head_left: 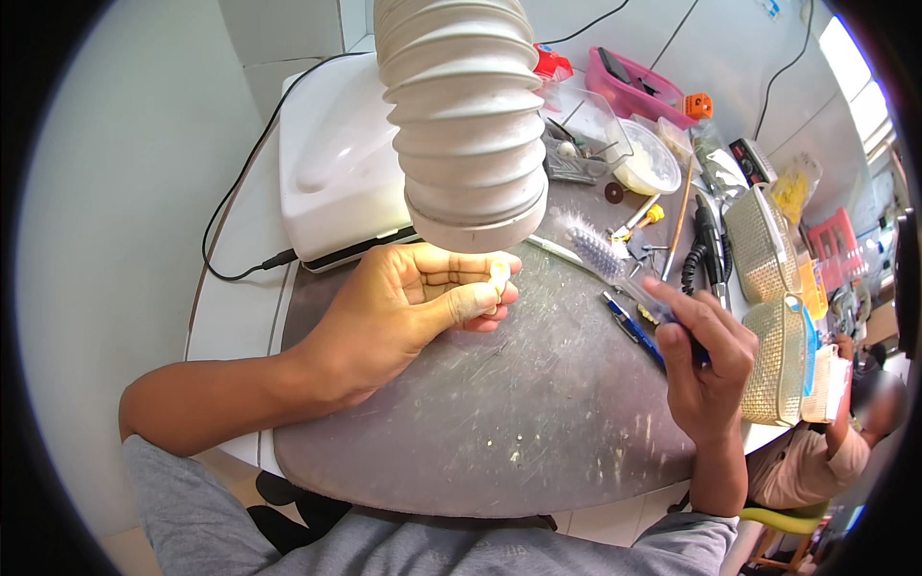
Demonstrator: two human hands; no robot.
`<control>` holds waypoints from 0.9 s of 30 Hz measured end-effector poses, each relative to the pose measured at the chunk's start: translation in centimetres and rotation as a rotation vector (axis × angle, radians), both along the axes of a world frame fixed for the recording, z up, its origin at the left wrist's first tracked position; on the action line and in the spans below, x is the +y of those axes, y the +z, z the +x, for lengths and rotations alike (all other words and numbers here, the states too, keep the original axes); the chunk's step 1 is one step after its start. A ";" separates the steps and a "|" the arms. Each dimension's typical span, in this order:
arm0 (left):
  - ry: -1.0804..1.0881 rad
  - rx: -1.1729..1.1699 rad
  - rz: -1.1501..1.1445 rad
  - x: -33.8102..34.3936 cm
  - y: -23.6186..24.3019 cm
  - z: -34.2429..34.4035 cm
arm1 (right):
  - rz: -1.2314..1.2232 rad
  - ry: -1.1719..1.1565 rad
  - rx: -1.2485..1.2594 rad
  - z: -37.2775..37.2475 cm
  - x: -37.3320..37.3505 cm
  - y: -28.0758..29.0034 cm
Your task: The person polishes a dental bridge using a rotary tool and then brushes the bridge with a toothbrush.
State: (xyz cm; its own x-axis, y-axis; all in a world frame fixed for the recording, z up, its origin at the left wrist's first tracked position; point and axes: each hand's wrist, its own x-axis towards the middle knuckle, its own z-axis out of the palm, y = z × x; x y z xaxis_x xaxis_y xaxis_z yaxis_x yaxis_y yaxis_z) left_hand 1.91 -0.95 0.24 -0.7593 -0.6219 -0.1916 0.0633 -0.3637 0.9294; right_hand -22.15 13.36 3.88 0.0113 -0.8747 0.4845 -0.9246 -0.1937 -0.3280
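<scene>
Just below the hose's mouth, my left hand (394, 302) pinches a small cream-coloured piece (498, 274) between thumb and fingers. The piece is partly covered by the fingertips, and its exact kind is not clear. On the right, my right hand (706, 350) is closed around the handle of a clear plastic brush (600, 254). Its pale bristles face up and to the left, apart from the piece. A blue mechanical pencil (629, 328) lies on the grey work mat (461, 413), running under the right hand.
A ribbed white hose (466, 125) hangs over the mat, beside a white machine (336, 158) with a cord. Right of it are a clear tray (586, 125), a round tub (648, 158), a pink basket (629, 86), a black handpiece (709, 240) and woven baskets (773, 360). Another person (816, 466) sits at right.
</scene>
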 end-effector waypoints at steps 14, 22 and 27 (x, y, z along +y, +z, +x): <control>-0.030 -0.037 -0.037 -0.2 -0.3 0.0 | 0.029 -0.030 0.121 -0.2 -0.1 -0.7; -0.047 -0.079 -0.058 -0.3 -0.1 -0.1 | 0.020 -0.044 0.113 -0.1 -0.2 -0.8; -0.067 -0.084 -0.053 -0.3 -0.2 0.0 | 0.161 0.055 0.119 0.2 -0.2 -0.9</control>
State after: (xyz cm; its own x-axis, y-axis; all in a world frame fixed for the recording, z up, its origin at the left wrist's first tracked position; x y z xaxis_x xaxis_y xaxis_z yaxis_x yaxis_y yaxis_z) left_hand 1.91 -1.24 0.08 -0.7824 -0.5811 -0.2241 -0.0382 -0.3144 0.9485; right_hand -21.95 13.13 3.03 0.1106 -0.9373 0.3305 -0.9482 -0.1991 -0.2475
